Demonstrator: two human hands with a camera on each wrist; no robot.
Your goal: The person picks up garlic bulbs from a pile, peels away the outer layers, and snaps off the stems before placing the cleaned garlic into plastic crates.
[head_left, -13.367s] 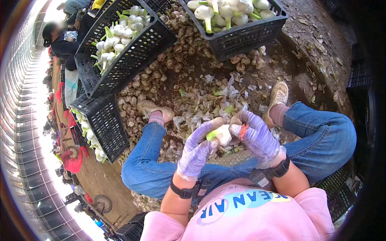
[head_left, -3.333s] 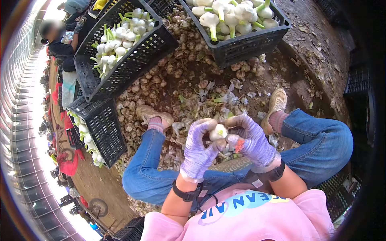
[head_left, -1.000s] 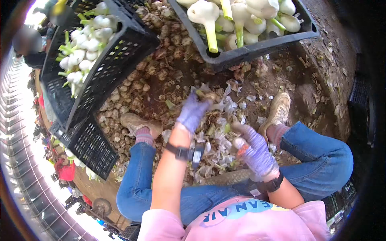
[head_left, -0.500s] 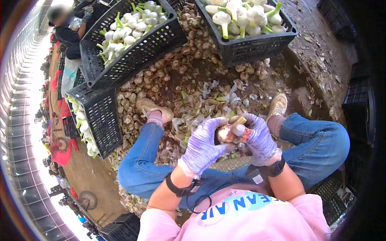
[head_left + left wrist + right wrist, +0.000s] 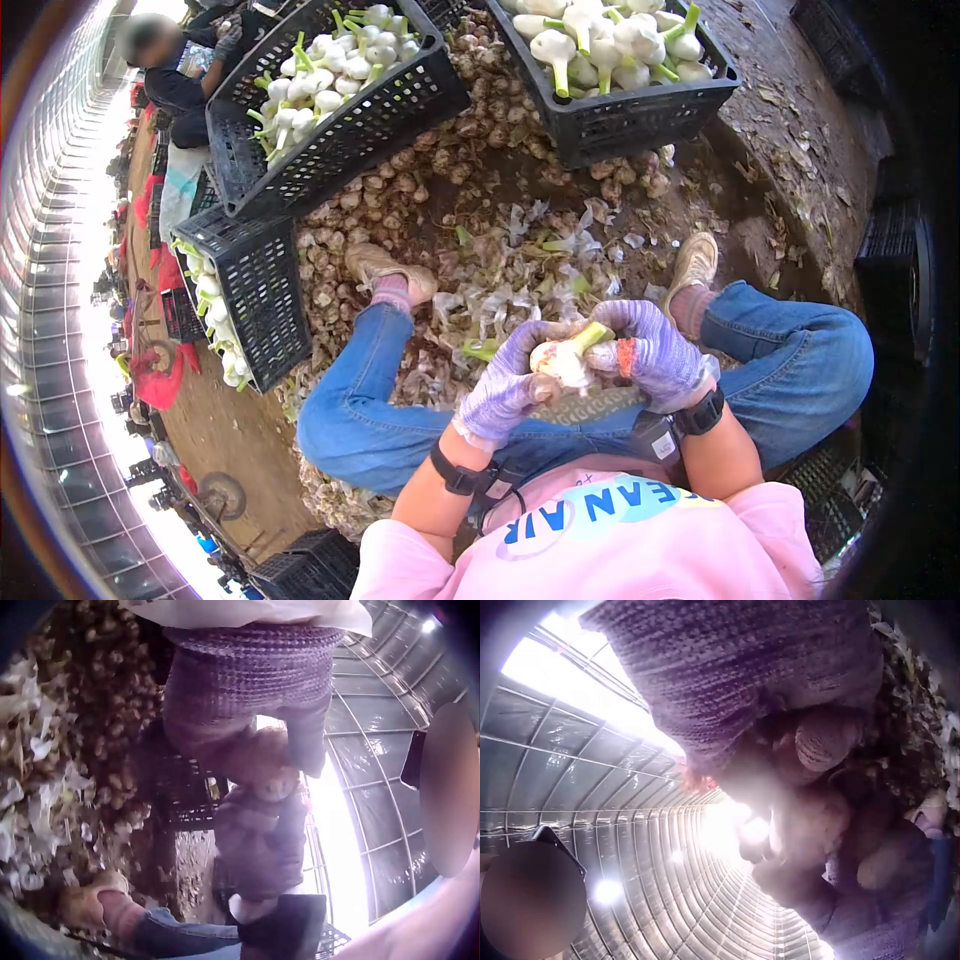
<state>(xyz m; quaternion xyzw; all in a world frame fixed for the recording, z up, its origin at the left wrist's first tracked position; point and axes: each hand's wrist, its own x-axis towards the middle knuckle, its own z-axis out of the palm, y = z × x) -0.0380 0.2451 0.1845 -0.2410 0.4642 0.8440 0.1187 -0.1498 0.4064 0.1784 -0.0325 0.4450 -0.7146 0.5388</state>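
Observation:
A garlic bulb (image 5: 562, 362) with reddish outer skin, white where the skin is loose, is held between both gloved hands in front of the person's lap. Its short green stem points up and right. The left hand (image 5: 508, 383) curls its fingers round the bulb's left side. The right hand (image 5: 655, 352), with an orange band on one finger, grips it by the stem side. In the left wrist view the bulb (image 5: 271, 780) shows partly between the gloved left hand (image 5: 251, 690) and the other hand. Glare and dark fingers mostly hide it in the right wrist view, near the right hand (image 5: 757, 682).
Black crates of white garlic stand at the top right (image 5: 625, 128), top left (image 5: 350, 150) and left (image 5: 262, 300). Unpeeled bulbs (image 5: 335, 235) lie heaped between them. Loose skins (image 5: 510, 285) cover the ground between the person's shoes. Another person (image 5: 180, 95) sits at the upper left.
Since a second ago, the left hand has come back from the skins to meet the right hand, and a reddish bulb is now held. Over the last half second its stem and loose white skin became more visible.

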